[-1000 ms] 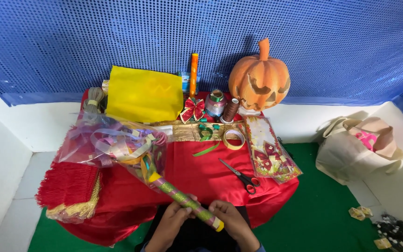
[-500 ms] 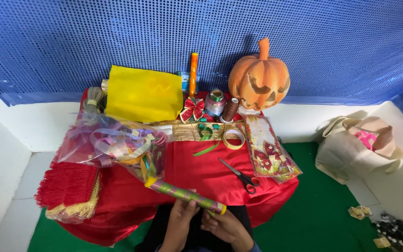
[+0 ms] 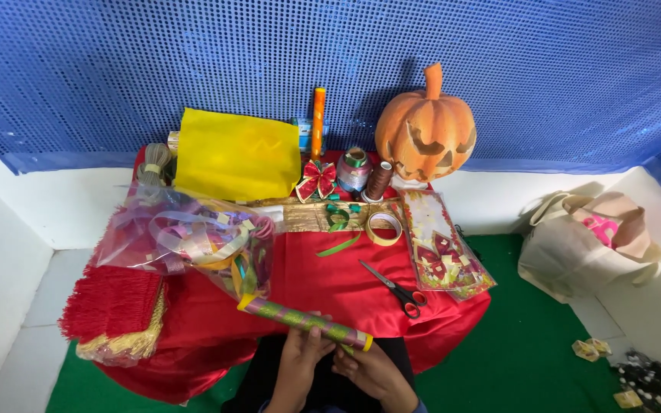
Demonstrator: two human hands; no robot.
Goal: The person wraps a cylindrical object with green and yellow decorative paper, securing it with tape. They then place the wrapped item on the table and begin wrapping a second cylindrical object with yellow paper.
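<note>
Both hands grip a green-and-purple patterned paper roll with yellow ends [image 3: 305, 320] above the red cloth's near edge [image 3: 323, 283]. The left hand [image 3: 298, 365] has its fingers curled around the roll's middle; the right hand [image 3: 376, 372] pinches beneath its right end. Its long axis runs left to right, the right end tilted toward the person.

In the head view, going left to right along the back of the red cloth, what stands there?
Twine coil → yellow sheet → orange tube → red bow → shiny ribbon spool → brown thread spool → carved pumpkin.

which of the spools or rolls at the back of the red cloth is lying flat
The tape roll, a beige ring lying flat with its hole up. The shiny ribbon spool and brown thread spool behind it stand upright.
</note>
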